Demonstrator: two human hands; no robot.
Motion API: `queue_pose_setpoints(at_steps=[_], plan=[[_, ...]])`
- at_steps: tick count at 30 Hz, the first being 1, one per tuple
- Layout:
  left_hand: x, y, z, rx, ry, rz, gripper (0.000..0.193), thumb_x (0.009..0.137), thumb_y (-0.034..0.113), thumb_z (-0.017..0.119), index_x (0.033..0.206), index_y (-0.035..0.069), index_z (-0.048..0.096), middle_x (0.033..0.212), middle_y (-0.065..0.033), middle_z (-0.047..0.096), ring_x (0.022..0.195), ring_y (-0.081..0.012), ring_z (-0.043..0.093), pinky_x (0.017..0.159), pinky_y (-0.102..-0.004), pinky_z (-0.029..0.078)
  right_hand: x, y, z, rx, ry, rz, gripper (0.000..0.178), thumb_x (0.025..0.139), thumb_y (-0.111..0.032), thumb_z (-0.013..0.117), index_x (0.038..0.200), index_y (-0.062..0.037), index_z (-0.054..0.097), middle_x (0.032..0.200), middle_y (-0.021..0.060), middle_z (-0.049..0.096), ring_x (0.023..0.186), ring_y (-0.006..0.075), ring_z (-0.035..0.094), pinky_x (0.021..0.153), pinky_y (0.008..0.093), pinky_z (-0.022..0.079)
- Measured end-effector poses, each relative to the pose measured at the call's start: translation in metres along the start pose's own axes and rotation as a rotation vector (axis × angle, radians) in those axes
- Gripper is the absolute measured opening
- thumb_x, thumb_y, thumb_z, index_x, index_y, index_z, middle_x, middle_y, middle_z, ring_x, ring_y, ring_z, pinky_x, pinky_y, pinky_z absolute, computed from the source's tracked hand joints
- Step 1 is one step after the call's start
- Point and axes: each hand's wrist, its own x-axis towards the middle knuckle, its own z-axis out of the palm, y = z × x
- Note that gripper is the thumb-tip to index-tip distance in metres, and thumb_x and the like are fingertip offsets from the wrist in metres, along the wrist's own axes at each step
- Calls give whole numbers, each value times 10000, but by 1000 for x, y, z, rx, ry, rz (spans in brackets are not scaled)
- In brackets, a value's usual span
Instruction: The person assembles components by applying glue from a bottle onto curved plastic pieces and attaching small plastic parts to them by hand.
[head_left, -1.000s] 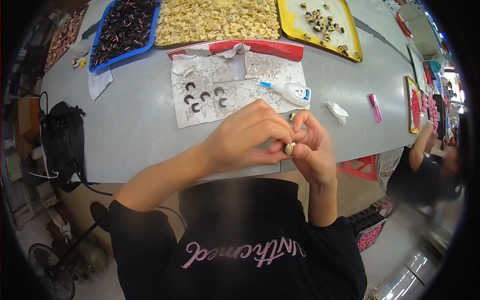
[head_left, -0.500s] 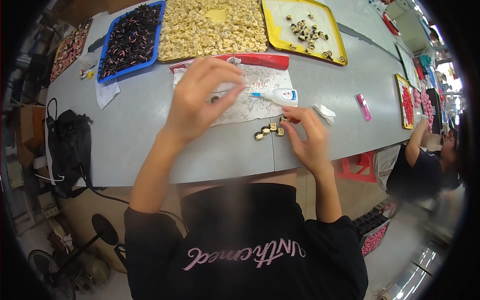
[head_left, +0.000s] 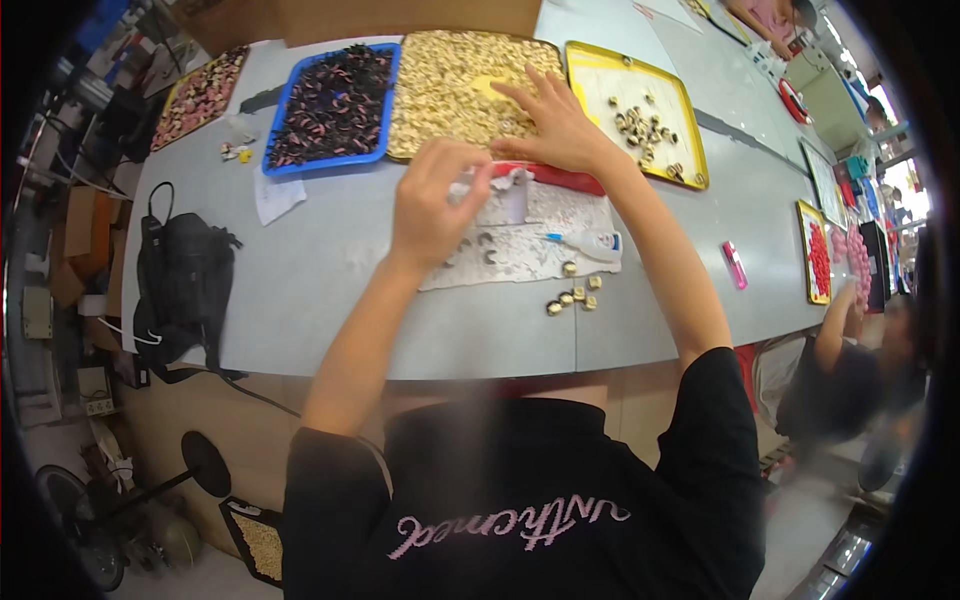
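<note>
My right hand (head_left: pixel 555 125) stretches over a tray of small cream square pieces (head_left: pixel 450 95), its fingers spread and holding nothing visible. Over the left part of a white sheet (head_left: pixel 535 268), my left hand (head_left: pixel 435 205) has its fingers pinched together; whatever may be between them is hidden. Small dark curved pieces (head_left: pixel 487 248) lie on the sheet beside that hand. Under my right forearm, a white squeeze bottle (head_left: pixel 598 245) with a blue tip rests on its side. Several cream-and-black pieces (head_left: pixel 578 296) sit in a loose group at the sheet's near edge.
A blue tray (head_left: pixel 330 166) of black and pink curved pieces stands left of the cream ones. At the right, a yellow tray (head_left: pixel 695 130) bears several cream-and-black pieces. A pink lighter-like item (head_left: pixel 735 265), a black bag (head_left: pixel 190 270) and a seated person (head_left: pixel 835 380) flank me.
My right hand has let go of a cream-and-black piece beside the bottle and moved away from me, opening over the cream pieces. My left hand stays pinched above the sheet. The view has shifted.
</note>
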Motion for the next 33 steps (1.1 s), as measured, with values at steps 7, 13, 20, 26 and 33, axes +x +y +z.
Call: queue_pose_setpoints(at_steps=[7,13,20,26,33], plan=[[1,-1,-2,-31,-26,29,89,778,4,671,844,37,622,852,-63,639,778,-217,597,642,-302,484,28,7,14,4,29,-106,574,774,-544,617,1267,-254,566,1266,208,497,1174,411,434,1004,539,335],[4,-5,-5,-20,-24,27,85,778,8,667,843,38,621,847,-64,634,784,-227,601,668,-314,488,44,6,19,-23,84,-144,404,810,-386,594,1177,-218,588,1050,184,558,991,372,555,846,460,479],[5,-9,-9,-111,-193,-165,62,796,78,681,840,58,643,854,-43,642,769,-178,587,672,-297,471,54,10,21,-32,30,-73,353,812,-331,585,1121,-162,572,922,195,589,839,374,619,735,472,502],[4,-4,-17,-300,-669,-214,148,731,157,766,812,76,673,855,-1,644,836,-164,551,715,-292,455,58,20,18,62,90,-118,280,804,-279,603,1021,-101,612,933,185,608,844,374,606,749,452,488],[1,4,-30,-88,-832,-115,256,608,142,820,794,64,664,825,-11,618,902,-209,503,808,-316,448,60,17,17,149,214,-124,267,785,-248,630,1003,-94,612,831,180,631,736,360,596,713,424,482]])
